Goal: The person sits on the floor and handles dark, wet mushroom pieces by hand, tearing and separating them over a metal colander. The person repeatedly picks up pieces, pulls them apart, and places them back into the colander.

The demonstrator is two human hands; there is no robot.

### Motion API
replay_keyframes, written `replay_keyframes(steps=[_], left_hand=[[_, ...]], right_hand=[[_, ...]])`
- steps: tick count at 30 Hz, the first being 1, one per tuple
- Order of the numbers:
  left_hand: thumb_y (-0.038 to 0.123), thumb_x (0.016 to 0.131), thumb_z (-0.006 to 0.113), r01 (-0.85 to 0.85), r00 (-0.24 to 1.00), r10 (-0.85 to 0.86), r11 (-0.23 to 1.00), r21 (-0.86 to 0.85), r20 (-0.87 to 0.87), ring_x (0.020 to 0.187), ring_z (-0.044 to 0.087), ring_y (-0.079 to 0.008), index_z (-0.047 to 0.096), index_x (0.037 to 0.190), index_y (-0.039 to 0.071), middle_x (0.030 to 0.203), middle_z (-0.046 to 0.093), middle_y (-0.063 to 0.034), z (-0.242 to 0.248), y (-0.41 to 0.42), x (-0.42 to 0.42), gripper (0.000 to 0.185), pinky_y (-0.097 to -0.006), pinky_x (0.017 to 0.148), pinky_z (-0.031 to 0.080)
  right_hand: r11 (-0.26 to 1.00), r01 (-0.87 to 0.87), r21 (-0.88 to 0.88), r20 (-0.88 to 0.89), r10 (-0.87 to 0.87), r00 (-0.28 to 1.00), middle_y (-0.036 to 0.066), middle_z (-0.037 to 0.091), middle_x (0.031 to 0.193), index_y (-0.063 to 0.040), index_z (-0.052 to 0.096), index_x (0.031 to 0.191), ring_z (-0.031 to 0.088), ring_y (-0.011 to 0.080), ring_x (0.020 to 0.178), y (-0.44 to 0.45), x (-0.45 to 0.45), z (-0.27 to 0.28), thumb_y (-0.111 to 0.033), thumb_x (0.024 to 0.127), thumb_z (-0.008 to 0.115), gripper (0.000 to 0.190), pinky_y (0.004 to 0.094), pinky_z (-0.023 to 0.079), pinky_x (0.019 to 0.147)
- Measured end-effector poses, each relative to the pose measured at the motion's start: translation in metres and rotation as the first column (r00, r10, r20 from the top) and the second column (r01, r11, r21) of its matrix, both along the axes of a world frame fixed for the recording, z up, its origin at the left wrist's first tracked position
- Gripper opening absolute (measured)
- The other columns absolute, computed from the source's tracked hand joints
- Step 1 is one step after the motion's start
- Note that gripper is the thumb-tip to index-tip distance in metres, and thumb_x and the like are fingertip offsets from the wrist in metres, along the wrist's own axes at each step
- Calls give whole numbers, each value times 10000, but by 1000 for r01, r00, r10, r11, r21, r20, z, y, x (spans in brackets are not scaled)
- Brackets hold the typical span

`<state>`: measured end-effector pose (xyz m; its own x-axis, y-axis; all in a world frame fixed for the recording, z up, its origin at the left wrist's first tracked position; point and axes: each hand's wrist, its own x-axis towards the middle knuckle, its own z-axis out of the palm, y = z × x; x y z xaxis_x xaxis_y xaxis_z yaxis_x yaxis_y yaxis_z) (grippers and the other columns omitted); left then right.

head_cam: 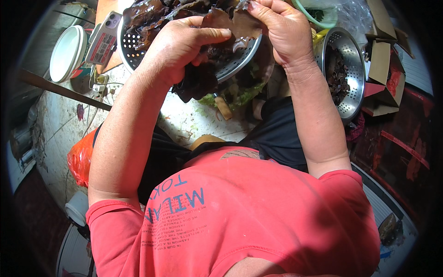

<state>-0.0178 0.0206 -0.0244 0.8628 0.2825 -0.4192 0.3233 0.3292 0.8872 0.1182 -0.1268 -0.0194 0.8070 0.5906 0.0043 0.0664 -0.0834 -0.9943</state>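
A broad, brown, translucent wood ear fungus piece (238,26) stretches between my two hands above a perforated metal colander (238,64). My left hand (185,41) grips its near left side, thumb laid across the surface. Dark, wet fungus (199,78) hangs below that palm; whether it is part of the same piece I cannot tell. At the upper right edge, the thumb and fingers of my right hand (282,26) pinch the piece. More dark wood ear (148,17) is heaped in the colander behind my left hand.
On the right, a second metal colander (356,72) holds small fungus pieces, beside an opened cardboard box (384,90). A phone (104,38) and white-lidded tub (67,53) stand left. Leafy greens (238,95) and a wooden handle (223,107) lie below. An orange bag (81,159) sits left.
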Motion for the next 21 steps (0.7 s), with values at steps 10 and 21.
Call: replay_keyframes(steps=[10, 21], left_hand=[[169, 865, 822, -113, 993, 113, 993, -38, 13, 560, 459, -56, 755, 997, 64, 811, 698, 7, -1, -4, 0, 182, -221, 520, 358], [138, 877, 810, -161, 987, 161, 983, -90, 0, 550, 430, -50, 721, 956, 65, 807, 678, 17, -11, 1, -1, 140, -219, 519, 343]], right_hand=[[997, 60, 54, -5, -60, 998, 30, 709, 915, 19, 736, 1008, 637, 98, 806, 1, 1, -2, -42, 962, 669, 101, 222, 499, 738], [954, 194, 229, -130, -167, 977, 50, 715, 971, 24, 708, 1048, 643, 118, 850, -12, 37, -15, -34, 969, 659, 109, 246, 508, 775]])
